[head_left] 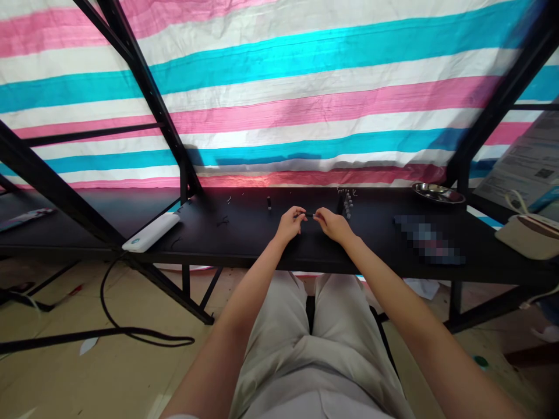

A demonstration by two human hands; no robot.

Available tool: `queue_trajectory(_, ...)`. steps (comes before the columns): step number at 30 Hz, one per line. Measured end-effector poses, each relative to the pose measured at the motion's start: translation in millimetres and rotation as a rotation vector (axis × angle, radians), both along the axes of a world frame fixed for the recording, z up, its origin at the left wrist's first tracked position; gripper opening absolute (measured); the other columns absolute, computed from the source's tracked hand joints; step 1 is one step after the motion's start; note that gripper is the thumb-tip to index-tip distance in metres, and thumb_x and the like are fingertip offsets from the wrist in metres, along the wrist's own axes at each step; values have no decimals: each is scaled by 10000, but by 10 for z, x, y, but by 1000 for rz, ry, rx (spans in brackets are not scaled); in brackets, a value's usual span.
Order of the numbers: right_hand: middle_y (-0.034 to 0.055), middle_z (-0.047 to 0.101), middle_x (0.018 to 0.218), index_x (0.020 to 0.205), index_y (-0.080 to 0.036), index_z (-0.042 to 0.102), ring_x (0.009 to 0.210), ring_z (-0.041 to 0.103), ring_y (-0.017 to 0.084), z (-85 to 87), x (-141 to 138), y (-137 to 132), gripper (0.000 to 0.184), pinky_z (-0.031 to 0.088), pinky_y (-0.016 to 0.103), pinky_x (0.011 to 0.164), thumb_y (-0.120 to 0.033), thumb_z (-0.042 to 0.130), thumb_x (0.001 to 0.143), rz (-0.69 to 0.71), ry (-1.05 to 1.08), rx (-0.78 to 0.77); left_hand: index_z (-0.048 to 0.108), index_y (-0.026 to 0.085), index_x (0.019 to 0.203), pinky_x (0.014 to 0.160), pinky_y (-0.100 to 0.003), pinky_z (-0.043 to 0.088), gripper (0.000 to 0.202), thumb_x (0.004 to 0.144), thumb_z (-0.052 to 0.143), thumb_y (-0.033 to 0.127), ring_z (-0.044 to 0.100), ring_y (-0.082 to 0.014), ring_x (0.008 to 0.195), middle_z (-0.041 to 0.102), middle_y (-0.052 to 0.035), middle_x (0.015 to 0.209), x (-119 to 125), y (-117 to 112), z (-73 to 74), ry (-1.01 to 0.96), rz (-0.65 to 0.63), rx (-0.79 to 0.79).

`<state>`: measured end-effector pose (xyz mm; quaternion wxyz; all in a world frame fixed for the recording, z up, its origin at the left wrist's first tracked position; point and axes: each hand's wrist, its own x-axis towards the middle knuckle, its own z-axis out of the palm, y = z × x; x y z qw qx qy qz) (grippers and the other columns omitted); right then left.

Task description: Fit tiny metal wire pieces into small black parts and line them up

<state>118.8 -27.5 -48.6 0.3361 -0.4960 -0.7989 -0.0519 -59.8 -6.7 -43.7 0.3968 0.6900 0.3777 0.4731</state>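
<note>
My left hand and my right hand meet just above the black shelf top, fingers pinched from either side on a thin, short dark rod. Its exact kind is too small to make out. Left of my hands, a small black cylinder with a pale lower end stands upright. Close beyond my right hand is a cluster of several small grey-tipped pieces beside a dark block. Thin black scraps lie further left.
A shiny metal dish sits at the back right, with a pixelated object before it. A long white device lies by the left frame post. A beige pouch is at far right; a black cable hangs below left.
</note>
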Motion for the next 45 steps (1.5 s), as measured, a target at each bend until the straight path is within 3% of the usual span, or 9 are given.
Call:
queue_trajectory(8,50,632,904,989,-206,542,695,592,155,-1,27,12,228,347,237,537,-347,385,901,-76,-9,10,503,157,947,376,-157,342,128,836,462,207,429,-16,347,613,8,756,-26,29,-21,15,48,50)
queue_trajectory(13,54,619,968,1064,-216,559,747,597,157,5,15,-11,293,363,233,545,-407,409,898,-30,-34,58,510,160,932,378,-176,348,123,830,459,207,437,-30,338,608,8,744,-30,34,-35,16,36,57)
queue_trajectory(17,48,601,993,1023,-245,602,732,589,141,19,3,-17,275,365,233,540,-392,404,903,-28,-85,71,518,163,943,397,-177,354,132,832,463,206,431,-31,348,609,8,748,-25,2,-13,56,41,63)
queue_trajectory(24,61,607,901,951,-198,607,711,580,151,4,28,5,242,355,239,527,-340,416,901,-117,-103,50,552,172,981,570,-180,415,169,833,469,173,538,-68,564,606,-6,782,-46,-13,2,160,214,200)
queue_trajectory(31,65,625,930,1015,-199,578,830,589,162,-3,-38,-7,235,424,245,669,-308,395,916,145,-62,25,618,162,923,532,-183,383,164,784,544,207,442,-48,498,602,11,774,-23,-29,-21,270,39,220)
queue_trajectory(34,65,628,926,988,-192,580,817,586,163,-30,-43,7,202,426,251,686,-269,415,900,171,-79,-22,605,153,953,513,-180,377,195,786,531,224,417,-43,477,612,13,756,-18,-35,-31,269,-19,191)
queue_trajectory(40,58,636,867,945,-181,592,732,575,152,-28,-14,25,181,405,246,660,-265,460,854,86,-60,-65,538,164,1037,502,-178,377,251,806,491,248,413,-41,465,626,15,780,-15,-28,-52,251,-55,170)
queue_trajectory(45,37,635,750,809,-187,597,689,568,155,32,159,30,168,385,243,628,-326,503,807,-187,67,-140,535,163,996,513,-181,369,208,816,484,253,417,-45,463,622,15,739,-17,-58,-10,254,24,178)
